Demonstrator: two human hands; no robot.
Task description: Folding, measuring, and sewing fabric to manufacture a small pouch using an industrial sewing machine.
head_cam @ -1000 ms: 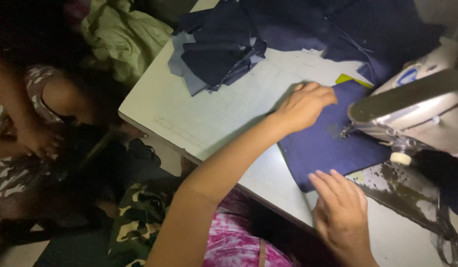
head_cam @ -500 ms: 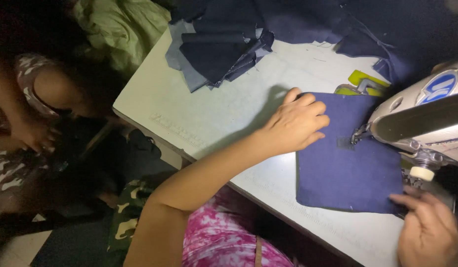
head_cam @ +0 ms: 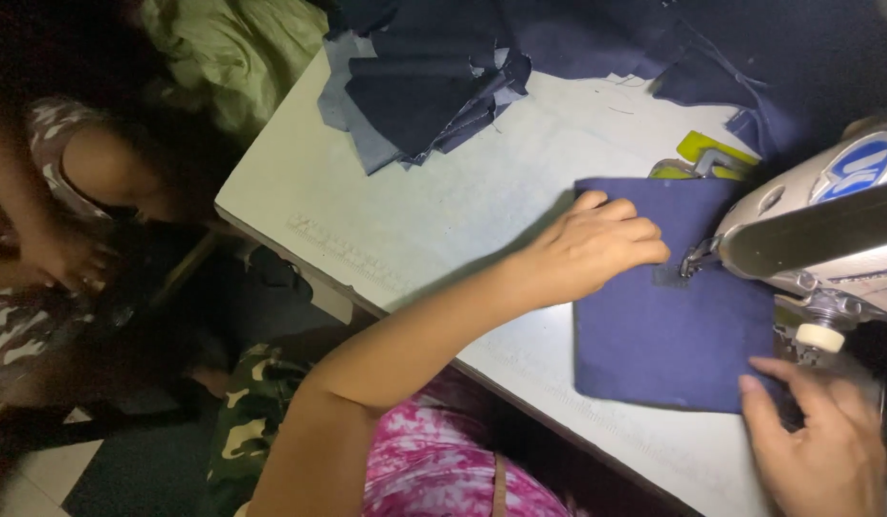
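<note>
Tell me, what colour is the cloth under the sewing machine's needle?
Dark navy blue cloth, plain, seen in the head view.

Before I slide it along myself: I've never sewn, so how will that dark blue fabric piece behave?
The dark blue fabric piece lies flat and thin, so it is probably floppy and light. The left hand presses it and the right hand touches its edge; it may slide easily on the smooth table.
</note>
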